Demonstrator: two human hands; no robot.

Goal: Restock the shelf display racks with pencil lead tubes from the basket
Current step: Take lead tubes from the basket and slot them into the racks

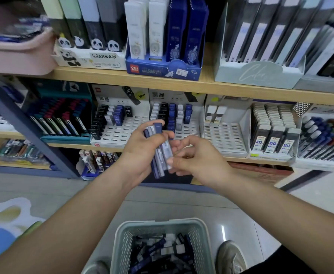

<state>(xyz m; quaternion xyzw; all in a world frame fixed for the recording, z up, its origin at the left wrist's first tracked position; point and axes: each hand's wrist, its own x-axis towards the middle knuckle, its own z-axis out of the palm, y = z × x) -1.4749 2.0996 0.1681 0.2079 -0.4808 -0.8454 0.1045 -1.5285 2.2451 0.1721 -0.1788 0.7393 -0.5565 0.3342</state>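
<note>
Stationery shelf (207, 82) ahead: left grip (142, 148) clasps the lead tubes (159, 167), right grip (197, 158) pinches one pale tube (167, 150). Draw it straight, aim for the twelve-o'clock display rack (188, 129).

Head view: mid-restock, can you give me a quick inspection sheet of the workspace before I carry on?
Surface: wooden shelf with white slotted display racks standing on it, many slots empty.
Job's things: basket on the floor with loose lead tubes inside; tube bundle held in front of the racks.
Clutter: pink bin on the upper shelf, blurred.
Hands: left hand grips the tube bundle; right hand fingers pinch its outermost pale tube.
Cables: nothing seen.
Surroundings: boxed stationery above, pen trays to the right, tiled floor, shoe beside the basket.
</note>
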